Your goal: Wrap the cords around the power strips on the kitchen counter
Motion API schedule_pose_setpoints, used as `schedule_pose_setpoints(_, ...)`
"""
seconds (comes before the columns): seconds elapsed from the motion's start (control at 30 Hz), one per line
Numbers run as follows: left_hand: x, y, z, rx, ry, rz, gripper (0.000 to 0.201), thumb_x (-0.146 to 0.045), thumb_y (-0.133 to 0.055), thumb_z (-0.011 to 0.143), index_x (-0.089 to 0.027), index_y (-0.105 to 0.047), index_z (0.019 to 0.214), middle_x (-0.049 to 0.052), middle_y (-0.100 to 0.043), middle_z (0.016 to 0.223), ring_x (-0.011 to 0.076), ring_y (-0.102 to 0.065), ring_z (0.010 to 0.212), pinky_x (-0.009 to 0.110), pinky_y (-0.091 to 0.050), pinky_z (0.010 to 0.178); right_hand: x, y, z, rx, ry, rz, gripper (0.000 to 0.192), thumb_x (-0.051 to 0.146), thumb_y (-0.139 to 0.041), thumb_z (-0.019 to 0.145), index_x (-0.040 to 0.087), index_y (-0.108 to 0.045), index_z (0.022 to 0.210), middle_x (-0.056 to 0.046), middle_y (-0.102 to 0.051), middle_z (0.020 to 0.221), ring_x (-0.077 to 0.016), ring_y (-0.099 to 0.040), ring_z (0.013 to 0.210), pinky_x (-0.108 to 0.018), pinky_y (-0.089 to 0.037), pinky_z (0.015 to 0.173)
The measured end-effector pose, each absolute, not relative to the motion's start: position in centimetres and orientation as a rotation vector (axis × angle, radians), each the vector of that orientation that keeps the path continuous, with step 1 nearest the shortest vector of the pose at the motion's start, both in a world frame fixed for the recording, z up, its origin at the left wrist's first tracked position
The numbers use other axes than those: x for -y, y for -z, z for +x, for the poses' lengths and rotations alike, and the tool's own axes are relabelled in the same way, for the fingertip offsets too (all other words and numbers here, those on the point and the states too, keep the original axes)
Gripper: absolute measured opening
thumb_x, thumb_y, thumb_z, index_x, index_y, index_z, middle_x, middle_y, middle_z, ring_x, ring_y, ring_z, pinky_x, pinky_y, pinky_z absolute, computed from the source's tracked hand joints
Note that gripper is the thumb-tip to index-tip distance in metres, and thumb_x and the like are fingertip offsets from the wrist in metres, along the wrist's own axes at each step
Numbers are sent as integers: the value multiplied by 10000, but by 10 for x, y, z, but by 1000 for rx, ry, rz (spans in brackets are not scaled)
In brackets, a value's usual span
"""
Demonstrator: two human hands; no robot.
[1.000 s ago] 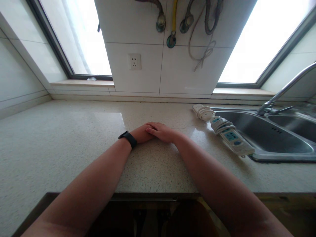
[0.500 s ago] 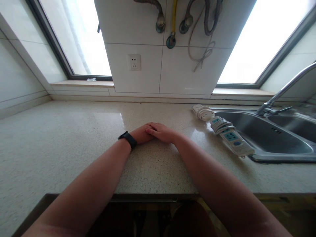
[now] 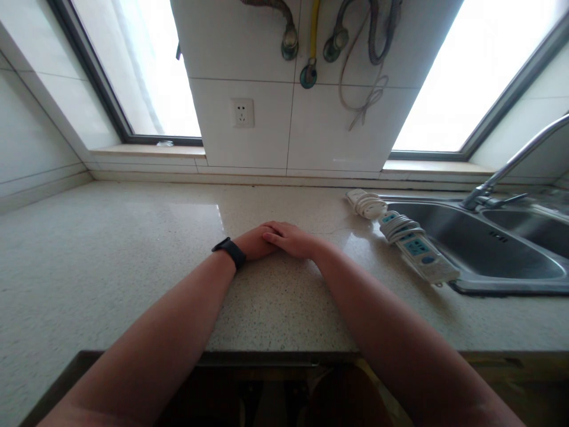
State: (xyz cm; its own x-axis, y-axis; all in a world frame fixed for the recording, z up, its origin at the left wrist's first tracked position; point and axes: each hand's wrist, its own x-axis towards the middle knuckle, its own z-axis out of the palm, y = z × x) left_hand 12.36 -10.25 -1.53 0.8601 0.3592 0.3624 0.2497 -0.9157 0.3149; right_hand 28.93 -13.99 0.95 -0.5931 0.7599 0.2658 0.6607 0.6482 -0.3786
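My two hands rest together on the speckled pale countertop, in the middle of the head view. My right hand lies across my left hand, its fingers laid over the back of the left fingers and its thumb apart. The left fingers are mostly hidden beneath it, so their shape does not show. A black watch circles my left wrist. No object shows in either hand. To the right of my hands, a white power strip with blue sockets and its cord wound around it lies against the sink.
Another coiled white cord lies behind the power strip. A double steel sink with a chrome faucet fills the right side. On the tiled wall are an outlet, a yellow pipe and grey hoses. Windows flank the wall.
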Motion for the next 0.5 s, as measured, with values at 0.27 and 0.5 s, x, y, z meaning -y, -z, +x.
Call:
schedule_pose_setpoints(0.27,100,18,124,-445,-650,2782,344,-191,-423,978,-62,-638,1213,147,-565,1380,185,-488,1323,299,-322,1159,142,-11,289,2466,-344,-1135,539,571,-395,997,211,-528,1375,-94,-574,1364,-256,-519,1255,-406,-374,1079)
schedule_pose_setpoints(0.5,100,17,124,-461,-622,2799,341,-209,-409,991,-100,-628,1228,118,-549,1405,178,-475,1334,312,-327,1158,142,-12,289,2467,-345,-1135,536,564,-401,997,201,-536,1368,-103,-571,1369,-265,-519,1251,-425,-381,1073)
